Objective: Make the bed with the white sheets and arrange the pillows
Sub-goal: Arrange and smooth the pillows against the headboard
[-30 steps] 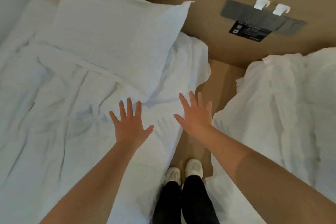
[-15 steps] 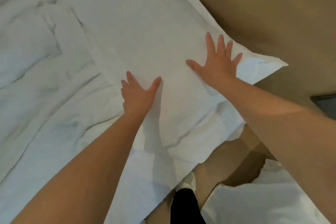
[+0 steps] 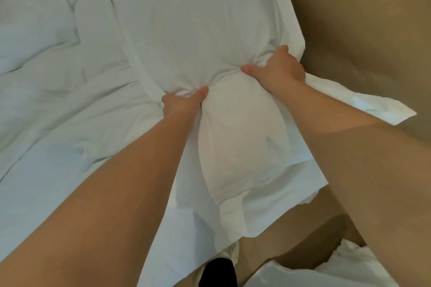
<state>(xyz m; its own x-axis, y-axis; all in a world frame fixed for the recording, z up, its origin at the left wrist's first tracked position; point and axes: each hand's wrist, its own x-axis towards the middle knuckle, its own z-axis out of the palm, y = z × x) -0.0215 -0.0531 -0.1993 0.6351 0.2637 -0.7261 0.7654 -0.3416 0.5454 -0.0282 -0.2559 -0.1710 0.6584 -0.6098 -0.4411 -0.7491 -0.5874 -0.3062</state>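
Observation:
A large white pillow (image 3: pixel 196 25) lies at the head of the bed, its near end bulging between my arms. My left hand (image 3: pixel 182 102) grips a bunch of the pillow's fabric at its left side. My right hand (image 3: pixel 277 67) grips the pillow's right side, with fabric puckered between thumb and fingers. The crumpled white sheets (image 3: pixel 58 105) spread over the bed to the left of the pillow.
A tan headboard wall (image 3: pixel 361 18) rises right behind the pillow. A narrow brown gap of floor (image 3: pixel 291 235) separates this bed from a second white bed (image 3: pixel 326 272) at lower right. My dark trouser leg (image 3: pixel 219 272) stands in the gap.
Both hands went from flat and open on the pillow to curled and gripping its fabric. The view has moved closer over the pillow.

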